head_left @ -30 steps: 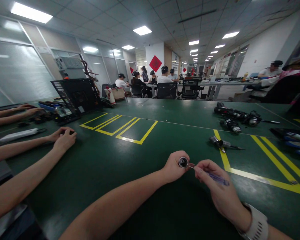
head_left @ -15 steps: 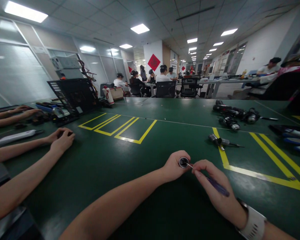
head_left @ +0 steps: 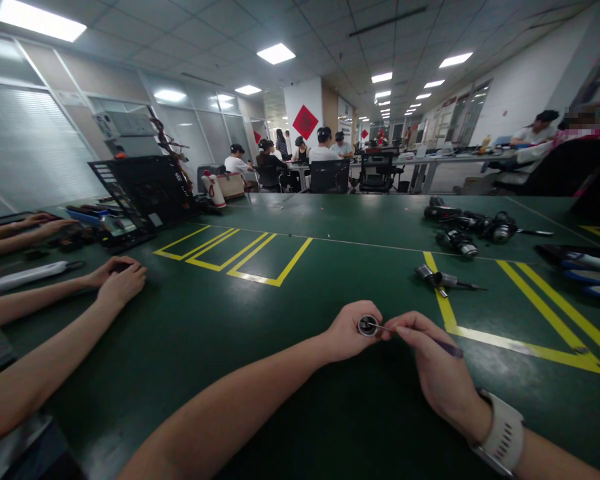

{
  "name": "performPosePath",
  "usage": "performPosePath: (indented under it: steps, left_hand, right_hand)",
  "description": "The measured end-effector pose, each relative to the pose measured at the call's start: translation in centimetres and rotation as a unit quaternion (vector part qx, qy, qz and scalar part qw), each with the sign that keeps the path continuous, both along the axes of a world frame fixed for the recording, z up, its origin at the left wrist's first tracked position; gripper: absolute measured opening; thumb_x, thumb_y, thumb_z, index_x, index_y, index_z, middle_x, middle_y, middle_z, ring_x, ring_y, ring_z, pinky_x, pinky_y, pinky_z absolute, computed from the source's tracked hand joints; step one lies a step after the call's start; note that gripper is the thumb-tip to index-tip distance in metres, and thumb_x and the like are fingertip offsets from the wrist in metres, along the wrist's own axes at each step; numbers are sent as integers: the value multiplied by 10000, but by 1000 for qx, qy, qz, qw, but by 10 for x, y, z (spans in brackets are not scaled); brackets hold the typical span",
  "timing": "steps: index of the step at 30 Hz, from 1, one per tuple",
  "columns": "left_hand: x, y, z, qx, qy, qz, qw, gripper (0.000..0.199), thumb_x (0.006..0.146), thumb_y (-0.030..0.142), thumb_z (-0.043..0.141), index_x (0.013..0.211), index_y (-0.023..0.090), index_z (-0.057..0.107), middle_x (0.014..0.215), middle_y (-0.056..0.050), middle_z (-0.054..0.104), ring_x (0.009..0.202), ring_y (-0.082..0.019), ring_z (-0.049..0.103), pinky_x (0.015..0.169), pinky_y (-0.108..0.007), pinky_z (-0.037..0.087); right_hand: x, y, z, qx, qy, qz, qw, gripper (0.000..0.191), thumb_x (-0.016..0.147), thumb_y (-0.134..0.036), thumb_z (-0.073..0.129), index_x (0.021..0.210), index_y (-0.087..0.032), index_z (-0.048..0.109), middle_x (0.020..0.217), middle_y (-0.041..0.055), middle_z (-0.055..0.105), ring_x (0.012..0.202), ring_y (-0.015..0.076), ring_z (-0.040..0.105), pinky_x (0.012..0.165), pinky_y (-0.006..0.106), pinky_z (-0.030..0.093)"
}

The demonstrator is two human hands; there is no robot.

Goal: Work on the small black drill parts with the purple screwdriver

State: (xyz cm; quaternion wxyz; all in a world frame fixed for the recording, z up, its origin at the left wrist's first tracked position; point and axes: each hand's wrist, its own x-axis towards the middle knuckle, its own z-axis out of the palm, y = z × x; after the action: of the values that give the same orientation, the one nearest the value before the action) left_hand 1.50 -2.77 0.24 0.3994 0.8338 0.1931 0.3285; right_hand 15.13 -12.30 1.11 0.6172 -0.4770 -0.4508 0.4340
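Observation:
My left hand [head_left: 351, 330] is closed around a small metal cylinder [head_left: 368, 325], whose round open end faces up toward me. Between the fingers of my right hand [head_left: 437, 360] is a screwdriver [head_left: 450, 348] with a dark purple handle. Its thin metal shaft points left, and the tip reaches into the mouth of the cylinder. What the tip touches inside is too small to make out. A pale watch band circles my right wrist.
Metal parts [head_left: 443, 280] lie on the green table [head_left: 220, 333] beyond my right hand. Several black tools [head_left: 473, 223] lie farther back. Blue-handled tools [head_left: 593, 275] are at the right edge. On the left, a co-worker's hands [head_left: 117, 277] hold something dark near a white tool [head_left: 27, 275].
My right hand has turned, so the screwdriver now lies flatter, with its handle raised. The tip stays in the cylinder. My left hand has barely moved.

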Motion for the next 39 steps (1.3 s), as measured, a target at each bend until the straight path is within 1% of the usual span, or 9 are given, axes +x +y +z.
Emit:
performPosePath:
  steps: [2, 6, 8, 12, 15, 20, 27, 31, 39]
  left_hand:
    - [1, 1, 0, 8, 18, 12, 1000, 168, 694, 172, 653, 648, 157, 492, 659, 31, 473, 621, -100, 455, 589, -216, 373]
    - [2, 2, -1, 26, 53, 38, 998, 158, 692, 178, 637, 637, 157, 490, 664, 31, 466, 635, -107, 449, 606, -225, 371]
    - [2, 3, -1, 26, 59, 39, 997, 150, 693, 178, 626, 636, 157, 489, 672, 29, 469, 641, -109, 450, 618, -231, 372]
    - [2, 3, -3, 13, 44, 31, 998, 163, 686, 174, 630, 631, 160, 478, 665, 32, 459, 629, -106, 443, 606, -227, 364]
    - [2, 3, -4, 0, 15, 24, 1000, 181, 672, 155, 640, 621, 159, 467, 644, 39, 439, 609, -98, 427, 579, -215, 347]
    - [1, 3, -5, -9, -17, 7, 1000, 190, 669, 154, 649, 617, 155, 466, 637, 44, 433, 598, -90, 420, 568, -207, 339]
    - [1, 4, -6, -24, -7, 26, 999, 183, 661, 149, 659, 635, 152, 478, 647, 44, 446, 602, -87, 429, 573, -206, 356]
    - [2, 3, -5, -22, -2, 27, 999, 176, 671, 156, 649, 631, 153, 477, 645, 44, 448, 604, -89, 432, 580, -210, 361]
    - [3, 2, -3, 45, 62, 65, 995, 154, 679, 173, 629, 635, 162, 483, 643, 40, 452, 611, -102, 438, 594, -222, 361]
  right_hand:
    - [0, -2, 1, 10, -22, -15, 1000, 141, 807, -248, 534, 731, -215, 648, 777, 33, 652, 777, 221, 575, 743, 366, 416]
    - [-2, -7, 7, 37, -162, -46, 985, 136, 781, -291, 550, 706, -217, 636, 757, 39, 629, 767, 234, 569, 702, 368, 412]
    - [-3, -8, 9, 34, -190, -43, 980, 149, 778, -304, 546, 690, -217, 629, 745, 37, 622, 757, 235, 566, 697, 370, 409]
    - [-1, -4, 2, 6, -112, -13, 994, 146, 812, -285, 525, 737, -219, 632, 768, 27, 629, 792, 222, 571, 735, 362, 407]
    - [-1, -1, -5, 6, -46, -3, 999, 115, 811, -265, 546, 763, -213, 636, 790, 25, 634, 804, 214, 567, 764, 361, 403]
    - [-1, -1, -6, 8, -4, 15, 1000, 113, 822, -257, 546, 776, -212, 639, 807, 21, 633, 819, 208, 562, 777, 362, 404]
    - [-2, -4, -2, 17, -71, -10, 997, 129, 833, -283, 542, 760, -215, 624, 805, 19, 623, 816, 202, 567, 761, 348, 409]
    - [-2, -6, 1, 7, -95, -6, 995, 140, 831, -304, 528, 770, -215, 616, 801, 20, 618, 802, 202, 572, 740, 345, 418]
    - [-7, -7, 8, 24, -184, -34, 982, 173, 807, -335, 502, 720, -216, 593, 747, 30, 611, 757, 216, 576, 682, 348, 435]
